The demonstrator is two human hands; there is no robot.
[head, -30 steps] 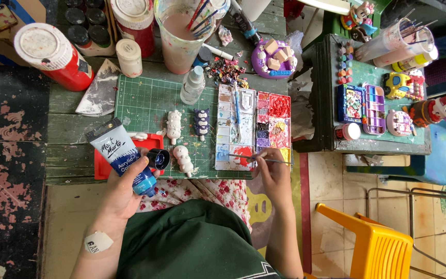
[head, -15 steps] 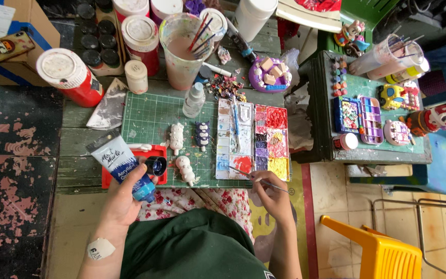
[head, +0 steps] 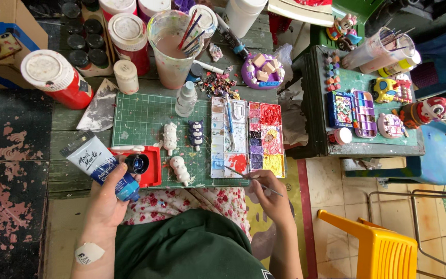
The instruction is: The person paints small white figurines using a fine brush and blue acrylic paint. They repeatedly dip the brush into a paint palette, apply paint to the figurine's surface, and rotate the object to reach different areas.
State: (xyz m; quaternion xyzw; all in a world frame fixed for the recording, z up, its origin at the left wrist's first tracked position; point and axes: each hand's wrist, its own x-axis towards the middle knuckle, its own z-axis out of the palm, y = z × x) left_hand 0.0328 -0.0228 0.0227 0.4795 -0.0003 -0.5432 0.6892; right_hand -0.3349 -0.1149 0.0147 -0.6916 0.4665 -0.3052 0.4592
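My left hand (head: 107, 204) grips a blue and white paint tube (head: 99, 163) at its lower end, beside a red tray (head: 152, 164) that holds a dark round cap. My right hand (head: 268, 197) holds a thin paintbrush (head: 246, 176) whose tip rests near the red paint at the lower edge of a white mixing palette (head: 228, 142). A colour-filled paint palette (head: 266, 139) lies right of it. Three small white clay figures (head: 170, 138) lie on the green cutting mat (head: 140, 121).
A large cup of murky water with brushes (head: 175, 49), red-and-white paint jars (head: 58, 80), a small clear bottle (head: 186, 99) and a purple dish of blocks (head: 262, 70) crowd the back. A side table (head: 367, 147) with painted figures stands right; a yellow chair (head: 383, 248) is below it.
The view shifted slightly. My right hand drew the brush from the palette's red area down toward its lower edge. My left hand kept hold of the tube.
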